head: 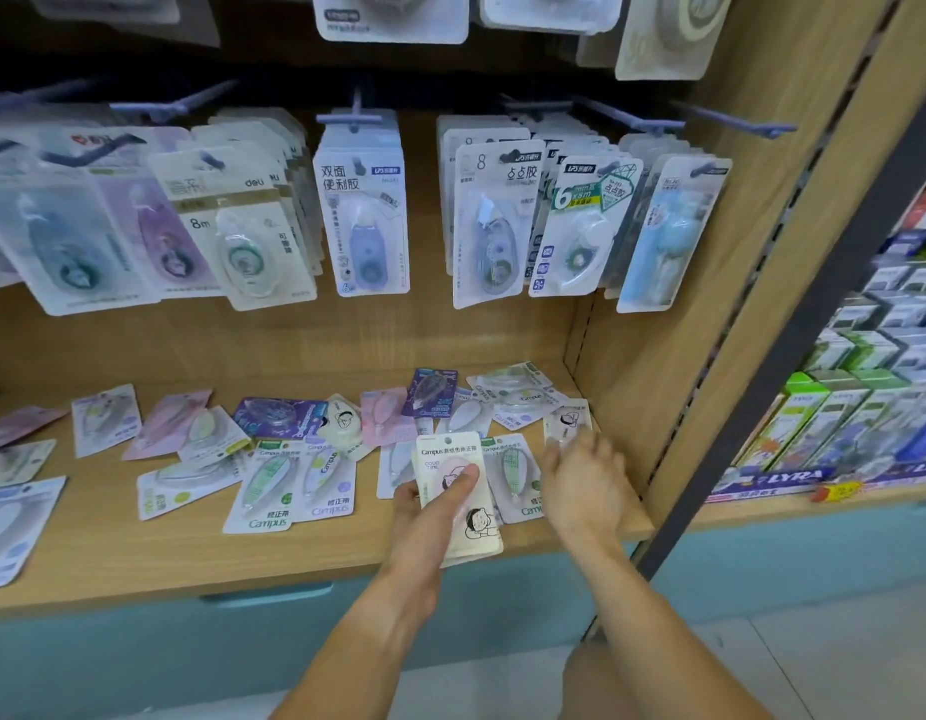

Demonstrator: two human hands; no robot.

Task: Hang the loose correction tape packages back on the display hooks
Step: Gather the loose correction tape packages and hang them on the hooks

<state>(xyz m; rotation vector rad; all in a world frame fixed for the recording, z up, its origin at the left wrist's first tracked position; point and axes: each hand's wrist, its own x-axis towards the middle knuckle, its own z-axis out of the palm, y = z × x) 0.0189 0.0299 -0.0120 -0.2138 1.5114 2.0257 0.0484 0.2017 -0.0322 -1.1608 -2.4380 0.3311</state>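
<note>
My left hand grips a cream Campus correction tape package with a cartoon figure, thumb across its front, just above the shelf's front edge. My right hand hovers with relaxed fingers over a small cartoon-printed package lying at the shelf's right end. Several loose packages lie scattered on the wooden shelf, among them green and white Campus ones and a purple one. Above, purple display hooks carry rows of hanging packages; one hook at the far right is bare.
A wooden side panel closes the shelf on the right. Beyond a dark upright post stands another shelf with stacked boxes. Teal cabinet fronts run below the shelf. More packages hang in a top row.
</note>
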